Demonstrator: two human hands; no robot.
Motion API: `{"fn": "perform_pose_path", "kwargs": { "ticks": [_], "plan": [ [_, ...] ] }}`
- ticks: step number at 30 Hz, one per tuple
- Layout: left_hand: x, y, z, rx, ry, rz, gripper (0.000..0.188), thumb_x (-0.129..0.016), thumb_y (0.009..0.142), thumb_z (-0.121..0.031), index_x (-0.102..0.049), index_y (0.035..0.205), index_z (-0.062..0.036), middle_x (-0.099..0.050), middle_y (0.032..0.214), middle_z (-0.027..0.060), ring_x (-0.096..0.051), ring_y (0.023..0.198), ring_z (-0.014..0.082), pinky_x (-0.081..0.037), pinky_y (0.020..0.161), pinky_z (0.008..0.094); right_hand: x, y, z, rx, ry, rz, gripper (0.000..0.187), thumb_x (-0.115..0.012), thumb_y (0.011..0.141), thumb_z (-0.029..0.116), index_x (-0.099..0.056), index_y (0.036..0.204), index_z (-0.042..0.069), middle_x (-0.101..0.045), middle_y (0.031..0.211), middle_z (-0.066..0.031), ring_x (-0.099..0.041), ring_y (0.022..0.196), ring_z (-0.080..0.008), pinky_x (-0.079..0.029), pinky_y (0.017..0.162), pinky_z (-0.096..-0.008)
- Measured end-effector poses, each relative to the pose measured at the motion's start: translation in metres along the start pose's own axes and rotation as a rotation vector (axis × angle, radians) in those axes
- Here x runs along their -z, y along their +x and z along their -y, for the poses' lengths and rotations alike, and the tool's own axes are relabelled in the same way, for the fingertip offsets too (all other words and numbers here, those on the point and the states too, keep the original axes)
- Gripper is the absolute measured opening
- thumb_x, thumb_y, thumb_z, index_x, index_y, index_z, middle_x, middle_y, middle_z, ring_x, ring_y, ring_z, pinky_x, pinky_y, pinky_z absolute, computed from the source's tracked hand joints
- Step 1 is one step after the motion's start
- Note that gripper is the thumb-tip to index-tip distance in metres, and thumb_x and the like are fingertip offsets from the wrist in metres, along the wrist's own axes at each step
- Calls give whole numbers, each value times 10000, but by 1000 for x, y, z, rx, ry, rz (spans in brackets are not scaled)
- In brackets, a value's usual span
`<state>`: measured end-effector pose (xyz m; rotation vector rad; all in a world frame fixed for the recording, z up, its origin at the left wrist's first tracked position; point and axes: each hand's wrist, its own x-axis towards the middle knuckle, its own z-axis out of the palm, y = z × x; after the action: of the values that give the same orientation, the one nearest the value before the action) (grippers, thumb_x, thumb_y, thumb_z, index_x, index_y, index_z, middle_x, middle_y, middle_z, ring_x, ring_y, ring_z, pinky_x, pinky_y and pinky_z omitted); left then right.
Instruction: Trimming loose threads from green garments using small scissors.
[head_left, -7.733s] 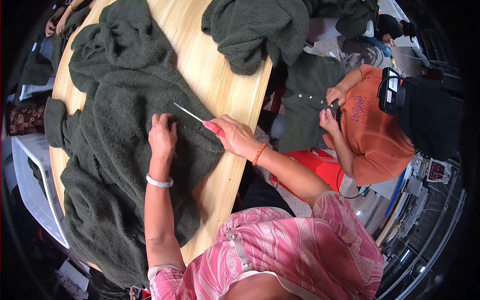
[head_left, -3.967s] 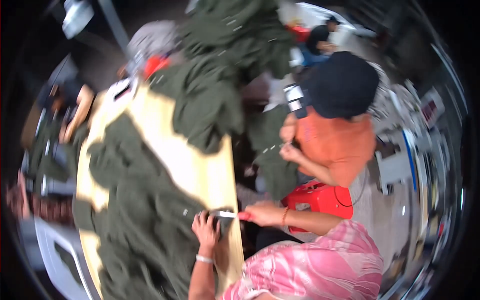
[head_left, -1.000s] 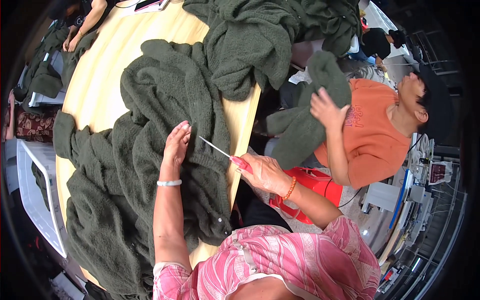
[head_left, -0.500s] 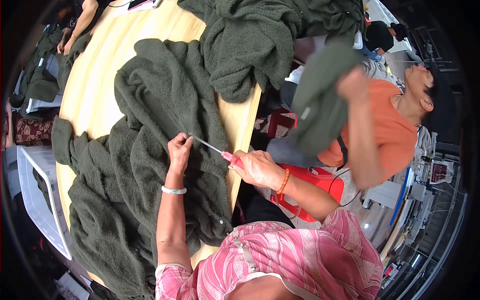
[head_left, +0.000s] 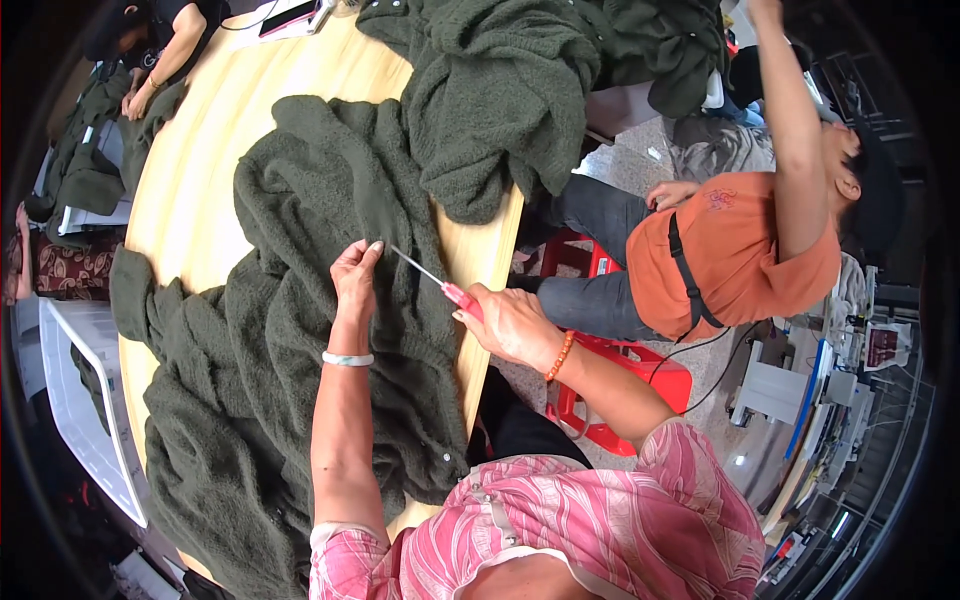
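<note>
A dark green fleece garment (head_left: 300,190) lies spread in folds over the wooden table before me. My right hand (head_left: 515,325) grips the pink-red handle of an awl-like tool (head_left: 420,268); its thin metal shaft points up and left over the cloth. Whether the tip touches the fabric I cannot tell. Just left of that tip, my left hand (head_left: 355,275) is closed in a pinch, thumb against forefinger, above the garment. Whatever sits between those fingers is hidden or too small to make out. A small pale snap (head_left: 447,457) shows near the garment's lower edge.
More green fleece (head_left: 495,110) is heaped at the table's (head_left: 215,120) far right. A person in an orange shirt (head_left: 725,255) sits to the right, beside a red stool (head_left: 640,375). Another person (head_left: 165,60) handles cloth at far left. A white crate (head_left: 90,410) stands left of the table.
My left hand has risen slightly and come away from the tool's tip. The orange-shirted person's raised arm has swung up and back, and the green cloth it held is out of sight.
</note>
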<state>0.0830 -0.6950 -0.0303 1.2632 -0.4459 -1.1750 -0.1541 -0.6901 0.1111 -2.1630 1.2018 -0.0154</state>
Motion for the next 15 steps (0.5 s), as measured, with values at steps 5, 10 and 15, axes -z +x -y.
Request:
{"fn": "perform_pose_path", "kwargs": {
  "ticks": [5, 10, 15],
  "plan": [
    [-7, -16, -2, 84, -20, -11, 73, -671, 867, -57, -673, 937, -38, -649, 812, -34, -543, 681, 38, -413, 629, 187, 3, -4, -5, 22, -55, 38, 304, -594, 885, 319, -571, 903, 16, -648, 736, -208, -659, 730, -379, -521, 667, -466],
    [23, -23, 0, 113, -117, -73, 99, -670, 883, -100, -672, 946, -24, -655, 836, -22, -566, 732, 60, -441, 677, 197, 5, -20, 4, 36, 6, 152, 338, -598, 880, 347, -583, 908, 10, -652, 762, -214, -656, 738, -389, -515, 680, -476],
    [37, -67, 17, -243, 744, -37, 319, -666, 834, -133, -595, 1079, 59, -677, 865, 106, -619, 765, 150, -496, 742, 284, -2, -54, 3, 57, -79, 166, 297, -571, 901, 330, -570, 952, 37, -641, 734, -216, -650, 724, -400, -501, 655, -503]
  ]
}}
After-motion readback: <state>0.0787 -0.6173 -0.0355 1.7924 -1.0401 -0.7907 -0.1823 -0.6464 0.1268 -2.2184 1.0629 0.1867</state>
